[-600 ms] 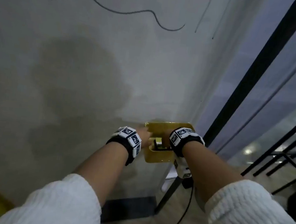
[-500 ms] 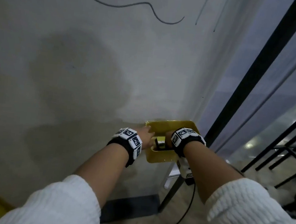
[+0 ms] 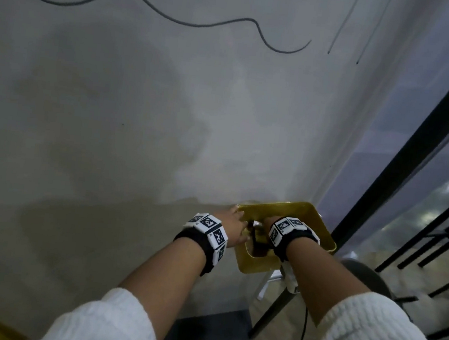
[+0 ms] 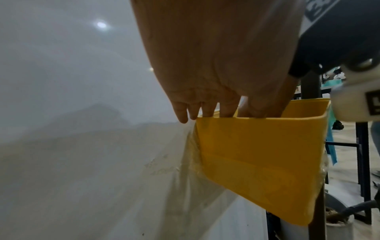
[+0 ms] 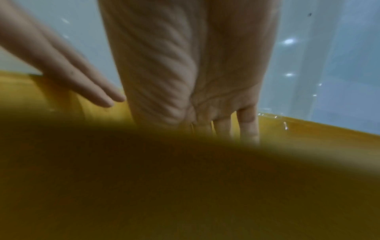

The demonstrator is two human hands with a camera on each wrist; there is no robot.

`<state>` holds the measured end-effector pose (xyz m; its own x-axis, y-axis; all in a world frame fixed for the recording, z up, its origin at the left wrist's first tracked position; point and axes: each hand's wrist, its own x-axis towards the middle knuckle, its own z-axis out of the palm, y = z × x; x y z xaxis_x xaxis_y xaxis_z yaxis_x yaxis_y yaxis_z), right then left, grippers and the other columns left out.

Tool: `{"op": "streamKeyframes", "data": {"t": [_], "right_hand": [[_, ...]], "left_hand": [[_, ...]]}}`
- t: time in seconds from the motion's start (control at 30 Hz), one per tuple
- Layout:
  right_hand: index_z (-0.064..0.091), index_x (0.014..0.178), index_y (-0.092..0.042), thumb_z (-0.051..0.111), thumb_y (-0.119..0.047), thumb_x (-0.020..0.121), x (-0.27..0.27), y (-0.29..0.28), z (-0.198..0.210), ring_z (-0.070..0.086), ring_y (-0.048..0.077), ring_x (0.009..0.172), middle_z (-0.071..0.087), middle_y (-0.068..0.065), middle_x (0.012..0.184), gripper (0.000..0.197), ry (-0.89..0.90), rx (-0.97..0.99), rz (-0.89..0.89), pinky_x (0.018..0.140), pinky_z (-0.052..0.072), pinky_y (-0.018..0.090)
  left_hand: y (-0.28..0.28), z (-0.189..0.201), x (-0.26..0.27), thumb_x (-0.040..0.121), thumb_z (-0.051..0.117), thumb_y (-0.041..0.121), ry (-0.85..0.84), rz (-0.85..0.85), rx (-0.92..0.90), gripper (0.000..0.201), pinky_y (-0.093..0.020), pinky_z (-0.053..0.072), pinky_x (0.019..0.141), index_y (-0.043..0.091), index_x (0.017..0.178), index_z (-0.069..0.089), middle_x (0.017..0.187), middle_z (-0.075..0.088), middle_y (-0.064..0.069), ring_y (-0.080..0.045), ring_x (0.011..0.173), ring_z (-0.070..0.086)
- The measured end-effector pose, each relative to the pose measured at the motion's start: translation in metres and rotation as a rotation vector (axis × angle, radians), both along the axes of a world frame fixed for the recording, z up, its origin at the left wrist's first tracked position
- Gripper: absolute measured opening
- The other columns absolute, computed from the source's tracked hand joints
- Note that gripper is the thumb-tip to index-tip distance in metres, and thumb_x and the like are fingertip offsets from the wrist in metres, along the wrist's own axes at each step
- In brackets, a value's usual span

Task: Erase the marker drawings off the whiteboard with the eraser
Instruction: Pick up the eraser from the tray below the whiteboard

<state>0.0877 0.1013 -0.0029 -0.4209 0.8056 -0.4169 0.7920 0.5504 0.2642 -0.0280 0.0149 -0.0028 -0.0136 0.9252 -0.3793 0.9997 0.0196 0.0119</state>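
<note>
Head view: both hands are down at the yellow bin point(image 3: 321, 235), which hangs at the bottom right corner of the whiteboard point(image 3: 141, 105). They were there half a second ago too. Back then a small pale roll showed between them. Now a dark thing point(image 3: 255, 238) shows in that spot, just in front of the right hand point(image 3: 269, 219). It may be the eraser, but I cannot tell for sure. The left hand point(image 3: 232, 226) sits at the bin's left edge. High above the bin, 1 long wavy line point(image 3: 194, 24) and 2 thin strokes are still on the board, so no wiping has begun.

Left wrist view: the left hand point(image 4: 216, 56) is loose and flat. Its fingers point(image 4: 207, 110) point down over the rim of the bin point(image 4: 257, 154), and it has hold of nothing I can see.

Right wrist view: the right hand point(image 5: 185, 73) reaches deep into the bin point(image 5: 308, 134). The near wall hides its fingertips, so I cannot tell if it has hold of anything. The left hand point(image 5: 68, 71) lies beside it with straight fingers.

I think the person is still digging for the eraser, and it must come out of the bin before any line can go.
</note>
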Motion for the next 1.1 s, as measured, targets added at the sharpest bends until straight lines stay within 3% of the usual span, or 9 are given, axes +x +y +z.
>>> {"op": "streamKeyframes", "data": {"t": [0.2,0.33,0.43,0.6,0.7,0.87,0.93,1.03,1.1], "right_hand": [[0.057,0.093,-0.035,0.061,-0.051,0.064,-0.019,0.028,-0.048,0.056,0.033,0.107,0.059,0.002,0.116,0.034,0.018,-0.108,-0.017,0.083,0.045,0.056],[0.039,0.127,-0.046,0.055,-0.061,0.069,-0.011,0.039,-0.074,0.044,0.031,0.124,0.044,-0.003,0.138,0.062,-0.043,-0.053,0.084,0.083,0.045,0.057],[0.022,0.141,-0.043,0.041,-0.066,0.077,-0.003,0.03,-0.06,0.032,0.027,0.136,0.03,-0.004,0.149,0.07,-0.061,-0.01,0.179,0.101,0.035,0.053],[0.043,0.133,-0.038,0.04,-0.06,0.08,0.005,0.024,-0.034,0.041,0.027,0.13,0.042,0.0,0.142,0.057,-0.078,-0.038,0.2,0.102,0.038,0.046],[0.049,0.126,-0.043,0.047,-0.074,0.069,0.007,0.023,-0.022,0.05,0.032,0.118,0.047,0.001,0.137,0.065,-0.101,-0.096,0.135,0.092,0.046,0.045],[0.055,0.12,-0.036,0.061,-0.084,0.028,-0.009,0.039,-0.016,0.059,0.027,0.1,0.061,-0.002,0.12,0.104,-0.056,-0.255,-0.008,0.089,0.049,0.044],[0.06,0.114,-0.031,0.063,-0.078,0.034,-0.013,0.058,-0.029,0.062,0.028,0.092,0.065,0.002,0.106,0.093,-0.044,-0.242,0.02,0.084,0.05,0.043],[0.06,0.098,-0.033,0.059,-0.065,0.066,-0.009,0.058,-0.03,0.063,0.029,0.074,0.065,0.0,0.088,0.045,-0.093,-0.124,0.066,0.07,0.054,0.043],[0.057,0.087,-0.034,0.061,-0.056,0.072,-0.007,0.071,-0.044,0.063,0.028,0.07,0.065,0.0,0.083,0.027,-0.081,-0.08,0.094,0.068,0.055,0.043]], "left_hand": [[0.004,-0.007,-0.004,0.101,0.029,0.04,-0.026,-0.014,0.016,0.055,-0.041,0.011,0.118,0.007,0.144,0.033,0.156,0.015,-0.017,-0.031,0.145,0.003],[0.004,-0.008,-0.004,0.101,0.029,0.04,-0.021,-0.008,0.031,0.055,-0.042,0.011,0.118,0.007,0.145,0.033,0.156,0.014,-0.015,-0.03,0.145,0.001],[0.003,-0.008,-0.002,0.101,0.028,0.039,-0.014,-0.012,0.043,0.054,-0.041,0.011,0.118,0.007,0.145,0.033,0.156,0.015,-0.015,-0.03,0.145,0.002],[0.003,-0.012,-0.003,0.101,0.028,0.039,-0.025,-0.009,0.068,0.053,-0.044,0.015,0.116,0.007,0.143,0.036,0.153,0.022,-0.015,-0.03,0.145,0.003],[0.005,-0.015,-0.004,0.101,0.029,0.04,-0.033,-0.006,0.069,0.053,-0.046,0.018,0.116,0.008,0.143,0.036,0.154,0.02,-0.014,-0.029,0.145,0.001],[0.008,-0.018,-0.006,0.101,0.029,0.041,-0.03,-0.008,0.062,0.054,-0.047,0.02,0.115,0.008,0.143,0.036,0.154,0.021,-0.014,-0.029,0.145,0.003],[0.008,-0.018,-0.006,0.101,0.028,0.042,-0.025,-0.008,0.064,0.055,-0.047,0.02,0.115,0.008,0.143,0.036,0.154,0.021,-0.014,-0.029,0.145,0.003],[0.009,-0.017,-0.004,0.101,0.028,0.041,-0.023,-0.003,0.059,0.055,-0.047,0.02,0.115,0.007,0.143,0.036,0.154,0.022,-0.014,-0.029,0.145,0.003],[0.011,-0.016,-0.004,0.1,0.031,0.041,-0.047,0.024,0.031,0.054,-0.047,0.02,0.115,0.007,0.142,0.038,0.154,0.022,-0.014,-0.029,0.145,0.004]]}}
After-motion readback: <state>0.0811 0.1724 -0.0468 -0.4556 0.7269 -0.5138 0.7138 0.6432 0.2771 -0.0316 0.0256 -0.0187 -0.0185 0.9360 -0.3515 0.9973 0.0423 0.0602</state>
